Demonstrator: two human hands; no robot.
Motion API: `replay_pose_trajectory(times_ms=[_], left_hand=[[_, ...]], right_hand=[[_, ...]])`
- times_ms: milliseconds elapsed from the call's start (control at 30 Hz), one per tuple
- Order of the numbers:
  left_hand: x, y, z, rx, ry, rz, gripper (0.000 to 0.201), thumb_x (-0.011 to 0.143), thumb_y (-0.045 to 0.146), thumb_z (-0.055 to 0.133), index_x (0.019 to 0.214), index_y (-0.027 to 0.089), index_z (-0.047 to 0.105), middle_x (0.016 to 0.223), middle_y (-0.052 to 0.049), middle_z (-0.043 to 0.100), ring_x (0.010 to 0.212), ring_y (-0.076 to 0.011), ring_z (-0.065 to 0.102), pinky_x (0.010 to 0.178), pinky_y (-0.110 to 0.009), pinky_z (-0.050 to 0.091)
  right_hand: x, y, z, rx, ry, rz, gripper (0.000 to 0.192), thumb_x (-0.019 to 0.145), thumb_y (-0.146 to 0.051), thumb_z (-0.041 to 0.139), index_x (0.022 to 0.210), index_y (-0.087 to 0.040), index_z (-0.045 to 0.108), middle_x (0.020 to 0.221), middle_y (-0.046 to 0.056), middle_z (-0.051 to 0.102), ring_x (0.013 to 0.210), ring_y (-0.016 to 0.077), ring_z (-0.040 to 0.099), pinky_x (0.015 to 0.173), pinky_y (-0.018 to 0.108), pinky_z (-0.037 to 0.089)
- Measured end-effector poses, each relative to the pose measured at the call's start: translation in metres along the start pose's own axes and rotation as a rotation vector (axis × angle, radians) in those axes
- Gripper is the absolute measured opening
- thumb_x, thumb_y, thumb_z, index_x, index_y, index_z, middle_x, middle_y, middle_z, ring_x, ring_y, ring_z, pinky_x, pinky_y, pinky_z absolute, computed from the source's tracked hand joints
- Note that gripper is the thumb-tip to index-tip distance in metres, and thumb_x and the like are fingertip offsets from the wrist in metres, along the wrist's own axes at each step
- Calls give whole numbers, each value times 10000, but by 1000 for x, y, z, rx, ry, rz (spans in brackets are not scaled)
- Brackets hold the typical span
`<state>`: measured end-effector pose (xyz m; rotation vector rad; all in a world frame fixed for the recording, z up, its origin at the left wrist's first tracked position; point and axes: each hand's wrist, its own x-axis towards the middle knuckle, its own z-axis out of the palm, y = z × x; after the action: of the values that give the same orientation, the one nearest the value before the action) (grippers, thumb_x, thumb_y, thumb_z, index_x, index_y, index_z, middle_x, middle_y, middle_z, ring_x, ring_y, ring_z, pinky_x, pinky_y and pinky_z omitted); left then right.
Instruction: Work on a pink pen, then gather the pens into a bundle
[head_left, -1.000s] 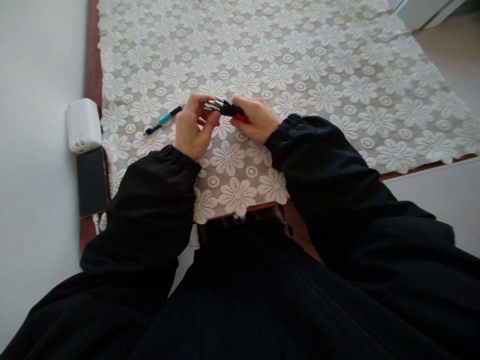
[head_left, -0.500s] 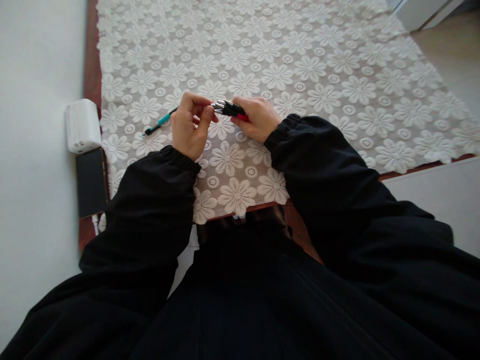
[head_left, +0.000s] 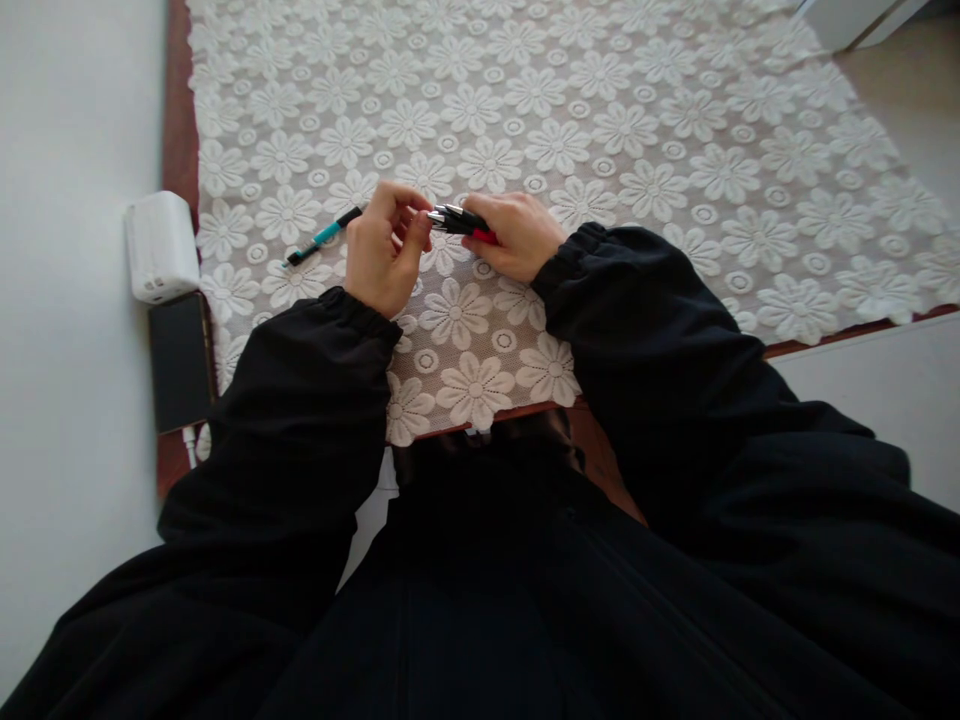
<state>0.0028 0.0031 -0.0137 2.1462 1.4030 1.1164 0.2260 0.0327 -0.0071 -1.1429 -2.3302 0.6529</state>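
Note:
A bundle of several pens [head_left: 454, 220], mostly black with silver tips and a red part, lies in my right hand [head_left: 517, 235], whose fingers are wrapped around it. The tips point left. My left hand [head_left: 386, 245] is closed, thumb and forefinger pinched together right at those tips. Whether a tip sits between these fingers is hidden. Left of that hand, a teal and black pen [head_left: 325, 235] rests slantwise on the lace tablecloth [head_left: 476, 390], apart from the fingers.
At the table's left edge stands a white charger-like block [head_left: 161, 245], with a dark phone [head_left: 180, 362] just below it. A white cable plug [head_left: 190, 445] is at the phone's lower end. A white cabinet-like piece [head_left: 847, 20] shows at the upper right.
My left fingers have shifted slightly, and more of the teal pen's black end shows beside them. The right hand keeps hold of the pens. The whole view has tilted a little.

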Motion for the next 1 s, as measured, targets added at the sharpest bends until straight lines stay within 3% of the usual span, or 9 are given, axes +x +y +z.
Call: replay_pose_trajectory(times_ms=[167,300,467,600,733,867,1000], left_hand=[[1,-4,1,-11,-84,26,314,1025,605,411,1167,354,536,746,59,678,626,-139,531,586,-351,433],[-1,2,0,-37,-51,20,313,1040,585,426,1110,314,568,774,30,687,616,-152,571,568,-363,424],[0,4,1,-78,-3,75,240,1042,526,512,1091,302,582,716,45,651,562,-127,544,510,-330,362],[0,6,0,-73,-22,73,286,1022,630,473,1088,375,583,723,38,590,606,-134,576,555,-324,406],[-1,14,-4,-69,-81,24,328,998,681,444,1086,411,608,753,15,612,643,-165,610,602,-348,458],[-3,12,-5,-75,-114,-6,341,992,691,425,1119,432,606,787,1,646,699,-197,646,668,-395,474],[-4,2,-2,-148,-200,35,566,949,793,321,1312,418,540,931,-31,686,916,-233,649,811,-434,490]], right_hand=[[-1,-1,-1,14,-14,-3,243,864,-491,650,1011,-303,603,1009,46,710,1032,297,619,845,403,485],[-1,-3,-2,7,-29,-21,218,860,-433,657,1021,-298,597,1059,47,710,1061,306,622,887,413,484],[-4,-11,-8,-169,-56,-80,226,909,-378,547,1107,-282,598,1129,62,704,1084,342,632,913,479,494],[-7,-18,-15,-190,-122,-34,237,930,-453,523,1133,-371,611,1245,29,663,1220,354,570,1046,522,450],[-7,-22,-17,-47,-94,30,199,833,-473,631,1018,-401,638,1208,16,674,1234,385,558,1095,556,407],[-8,-22,-15,50,-50,65,177,825,-458,619,993,-404,636,1159,17,697,1210,391,573,1067,560,401],[-9,-22,-14,-95,-70,-31,260,905,-469,506,1110,-374,635,1175,26,704,1135,345,611,954,499,448]])
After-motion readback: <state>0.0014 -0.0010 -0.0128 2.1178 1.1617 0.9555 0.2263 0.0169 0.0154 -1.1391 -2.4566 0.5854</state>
